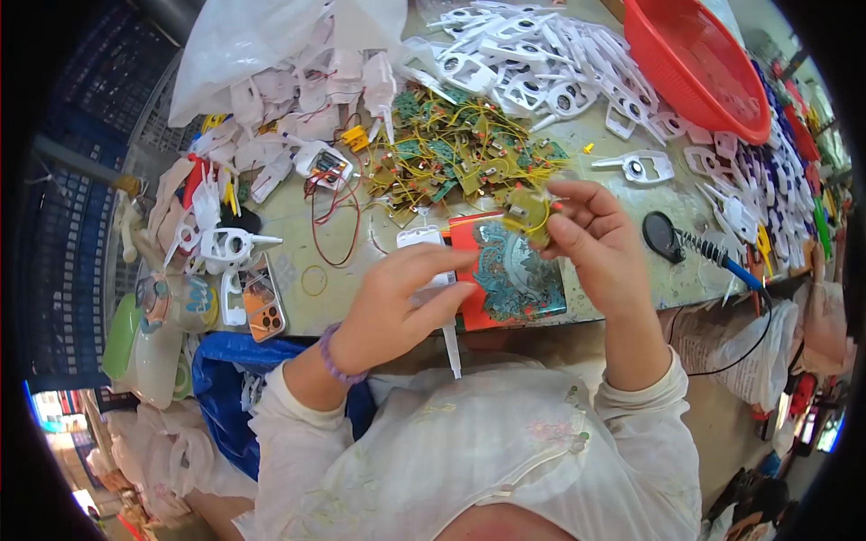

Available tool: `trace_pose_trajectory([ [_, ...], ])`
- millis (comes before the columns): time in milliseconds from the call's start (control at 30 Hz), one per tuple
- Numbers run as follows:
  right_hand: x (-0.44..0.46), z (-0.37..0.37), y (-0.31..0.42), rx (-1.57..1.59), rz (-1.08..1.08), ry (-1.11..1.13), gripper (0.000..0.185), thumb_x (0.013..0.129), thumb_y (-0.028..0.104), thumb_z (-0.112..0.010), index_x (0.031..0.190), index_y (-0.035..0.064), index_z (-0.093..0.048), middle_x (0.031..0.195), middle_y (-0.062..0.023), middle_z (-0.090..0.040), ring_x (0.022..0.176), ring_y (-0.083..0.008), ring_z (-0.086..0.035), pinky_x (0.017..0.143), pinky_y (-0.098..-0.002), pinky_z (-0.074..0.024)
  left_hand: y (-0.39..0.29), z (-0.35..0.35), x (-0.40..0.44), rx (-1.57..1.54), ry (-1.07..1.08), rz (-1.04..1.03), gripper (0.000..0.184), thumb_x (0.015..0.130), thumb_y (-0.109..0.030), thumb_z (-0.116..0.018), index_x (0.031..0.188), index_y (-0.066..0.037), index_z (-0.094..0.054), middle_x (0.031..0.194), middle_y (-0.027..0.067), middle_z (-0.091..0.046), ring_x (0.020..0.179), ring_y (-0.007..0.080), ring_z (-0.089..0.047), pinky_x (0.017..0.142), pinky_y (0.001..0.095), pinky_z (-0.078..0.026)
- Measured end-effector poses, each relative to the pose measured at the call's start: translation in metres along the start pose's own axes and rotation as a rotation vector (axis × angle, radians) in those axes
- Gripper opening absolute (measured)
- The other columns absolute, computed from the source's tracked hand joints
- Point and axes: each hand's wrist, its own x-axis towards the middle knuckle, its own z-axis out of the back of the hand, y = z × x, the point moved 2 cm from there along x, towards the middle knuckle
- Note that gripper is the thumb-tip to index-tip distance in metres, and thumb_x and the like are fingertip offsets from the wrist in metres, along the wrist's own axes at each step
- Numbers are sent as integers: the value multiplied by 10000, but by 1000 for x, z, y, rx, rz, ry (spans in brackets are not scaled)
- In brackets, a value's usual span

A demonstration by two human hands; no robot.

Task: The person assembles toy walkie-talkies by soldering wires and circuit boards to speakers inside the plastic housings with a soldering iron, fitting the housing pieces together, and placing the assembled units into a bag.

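My right hand pinches a small circuit board with a yellow wire between thumb and fingers. It is held up in front of the big board pile, and its far edge is slightly blurred. My left hand, with a purple bead bracelet at the wrist, spreads over a white plastic housing. Thumb and index finger are apart; whether they touch the housing I cannot tell. The housing's narrow end sticks out past the table's front edge. Between my hands lies a red pad with a worn, blue-grey printed surface.
White housings are heaped at the back, beside a red basket. A blue-handled soldering iron rests at the right, its cord hanging over the edge. A phone, a glass jar and an opened housing with wires lie left.
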Motion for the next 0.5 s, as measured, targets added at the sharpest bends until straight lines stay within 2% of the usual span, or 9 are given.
trace_pose_trajectory([
  [33,-1,-7,0,18,0,30,310,897,93,-625,1179,12,-524,950,-78,-656,807,-136,-649,672,-243,-540,0,-7,5,-108,-17,75,305,787,-81,-718,1072,-6,-642,1008,116,-662,883,212,-653,756,320,-506],
  [67,-2,-13,0,35,3,58,293,899,82,-623,1168,18,-526,969,-77,-655,820,-129,-643,698,-250,-539,1,-14,7,-104,-29,71,305,787,-81,-718,1072,-6,-642,1008,116,-662,883,212,-653,756,320,-506],
  [133,-4,-26,-1,68,51,63,251,888,49,-631,1117,12,-536,962,-77,-653,805,-121,-635,703,-245,-537,9,-23,9,-659,-185,234,327,798,-39,-710,1108,18,-623,1036,94,-663,887,147,-646,765,291,-511],
  [200,-4,-29,-6,92,97,123,268,874,15,-633,1125,13,-539,1005,-83,-631,877,-116,-616,755,-254,-519,5,-20,11,-813,-239,290,307,803,1,-699,1101,23,-632,1011,82,-669,888,122,-637,757,274,-516],
  [267,-2,-37,-8,28,191,59,291,869,1,-629,1144,15,-535,1029,-84,-612,932,-112,-595,782,-263,-508,3,-12,9,-399,-328,174,277,777,0,-714,1050,11,-665,952,103,-677,878,152,-650,760,279,-525],
  [333,-2,-40,-7,-61,290,-14,354,859,-15,-609,1198,11,-511,1087,-89,-555,1055,-111,-531,844,-287,-480,-13,0,16,226,-423,-229,286,701,2,-734,985,-12,-696,924,105,-680,842,217,-667,757,307,-538],
  [400,-5,-29,-6,168,212,44,358,863,29,-602,1203,-1,-494,1001,-79,-578,962,-121,-567,798,-277,-488,-19,7,12,644,-447,-459,284,700,-30,-715,983,-52,-708,966,70,-680,874,230,-665,780,350,-542],
  [433,-5,-25,-4,220,61,61,364,865,74,-604,1199,-10,-484,934,-75,-602,836,-132,-599,722,-267,-499,-19,7,10,649,-447,-454,284,700,-30,-715,983,-52,-708,966,70,-680,874,230,-665,780,350,-542],
  [500,-3,-27,-9,233,-165,121,351,875,117,-615,1178,-7,-488,885,-74,-619,739,-131,-609,642,-252,-495,-19,3,6,835,-423,-543,248,740,-56,-678,986,-65,-709,991,60,-673,924,230,-655,812,369,-535],
])
